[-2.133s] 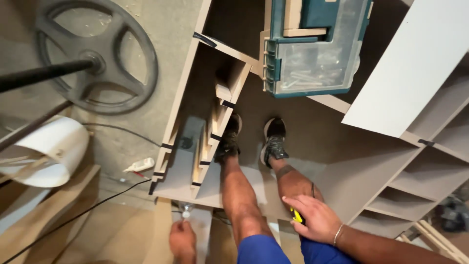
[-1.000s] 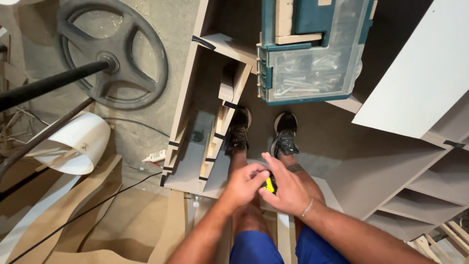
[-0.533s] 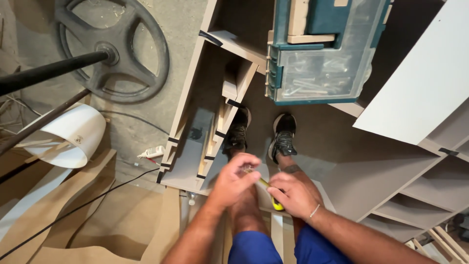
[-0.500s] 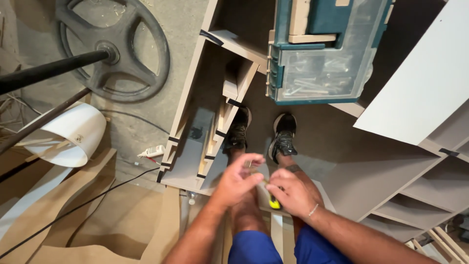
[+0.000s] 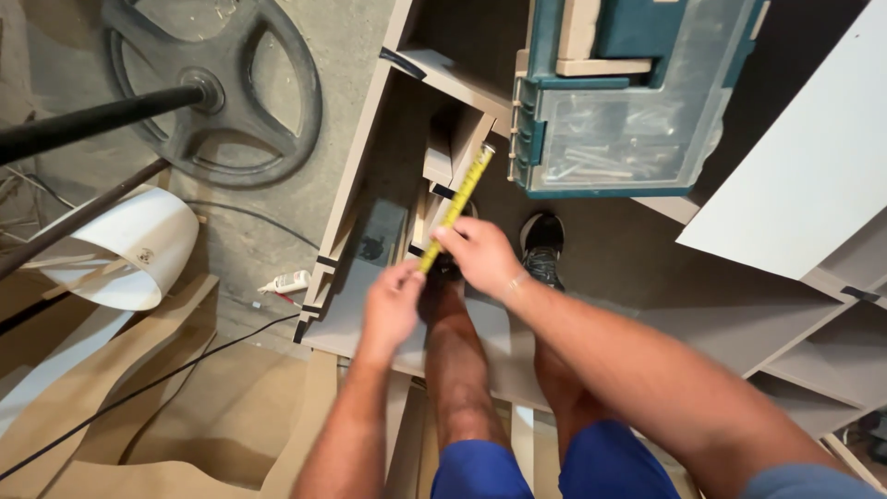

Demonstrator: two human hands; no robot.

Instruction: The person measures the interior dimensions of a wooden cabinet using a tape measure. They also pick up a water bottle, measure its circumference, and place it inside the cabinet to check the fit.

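Fingers on my right hand are pinched shut on a yellow tape measure blade, and the left hand has its fingers curled closed around the near end of the same blade, though whatever sits inside that fist is hidden so I can't tell more. So the tape runs from my left hand up past the right one and out toward a wooden cabinet frame lying on the floor, with its tip ending near the corner of a teal tool case that has a clear lid and some long pale bits inside. Pretty crowded down here, honestly. My black shoe stands just right of the right hand, and the other foot is mostly covered by the hands. Off to the left there's a big dark wheel with a dark pole crossing over it, a white bucket tipped on its side, a small white tube on the concrete and a thin black cable snaking over brown board offcuts. A white panel leans in from the right over more shelf pieces. Both forearms reach forward and down over my bare knees, the right arm coming across from the lower right, the left one straighter up the middle, hands close together but not touching.
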